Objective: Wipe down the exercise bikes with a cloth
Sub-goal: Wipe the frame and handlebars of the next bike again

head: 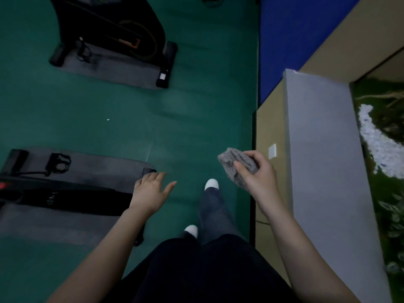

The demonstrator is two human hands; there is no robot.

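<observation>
My right hand [255, 173] grips a crumpled grey cloth [235, 165], held in the air above the green floor at the right of centre. My left hand [150, 191] hangs open with fingers spread, over the end of the near black exercise bike [61, 191] at the lower left; whether it touches the bike I cannot tell. A second black exercise bike [109, 29] stands at the upper left, well away from both hands. Each bike rests on a grey mat [113, 68].
Green floor [185, 123] runs between the two bikes and ahead of my feet in white shoes [211, 184]. On the right stands a low grey-topped wall [323, 160] with a tan side, and beyond it greenery with white pebbles [380, 145]. A blue wall panel [295, 36] lies further ahead.
</observation>
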